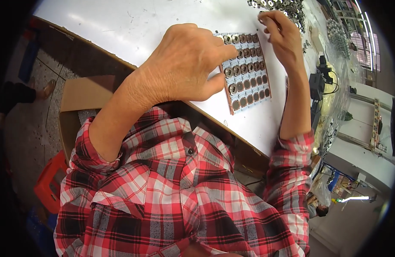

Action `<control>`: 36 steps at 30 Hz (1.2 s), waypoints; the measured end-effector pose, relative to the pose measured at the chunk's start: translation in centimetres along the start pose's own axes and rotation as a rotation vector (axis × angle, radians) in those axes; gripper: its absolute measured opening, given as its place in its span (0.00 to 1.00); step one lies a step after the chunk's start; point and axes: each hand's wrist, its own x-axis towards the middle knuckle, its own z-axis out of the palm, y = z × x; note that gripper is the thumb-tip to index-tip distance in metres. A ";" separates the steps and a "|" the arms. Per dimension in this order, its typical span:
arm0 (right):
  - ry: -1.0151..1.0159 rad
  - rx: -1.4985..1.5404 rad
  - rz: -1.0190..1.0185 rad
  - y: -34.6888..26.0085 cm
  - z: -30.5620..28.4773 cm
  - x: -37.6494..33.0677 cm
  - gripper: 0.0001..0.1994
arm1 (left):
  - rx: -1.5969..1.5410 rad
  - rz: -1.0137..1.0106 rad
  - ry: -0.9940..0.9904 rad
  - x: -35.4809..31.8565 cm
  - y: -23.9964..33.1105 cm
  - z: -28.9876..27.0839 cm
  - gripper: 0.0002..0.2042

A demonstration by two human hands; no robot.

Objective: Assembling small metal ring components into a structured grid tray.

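On the white table lies a panel of light-blue boards in a brown-edged frame, set with rows of round parts. Upper rows carry shiny silver metal pieces; the lower ones show mostly dark discs with a coppery rim. My left hand reaches over the panel's left side, index finger stretched to a piece in the second row, thumb apart from it. Its other fingers are hidden behind the hand. My right hand is raised beyond the panel's far right corner, fingers curled in; whatever they pinch is too small to make out.
A heap of small metal pieces lies at the far right of the table. Black devices with cables and clear plastic bags line the right. Left below are an open cardboard box and a red stool.
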 end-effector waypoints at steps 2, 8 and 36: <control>0.014 0.158 0.061 -2.1 -1.0 -2.6 0.09 | -0.009 0.001 -0.008 0.1 0.0 0.2 0.19; -0.149 0.456 0.331 -6.9 -0.6 -10.4 0.09 | -0.004 -0.013 -0.009 0.0 0.2 -0.3 0.20; -0.107 0.354 0.136 -5.6 1.5 -12.7 0.08 | 0.038 -0.010 -0.048 0.5 0.5 -0.5 0.23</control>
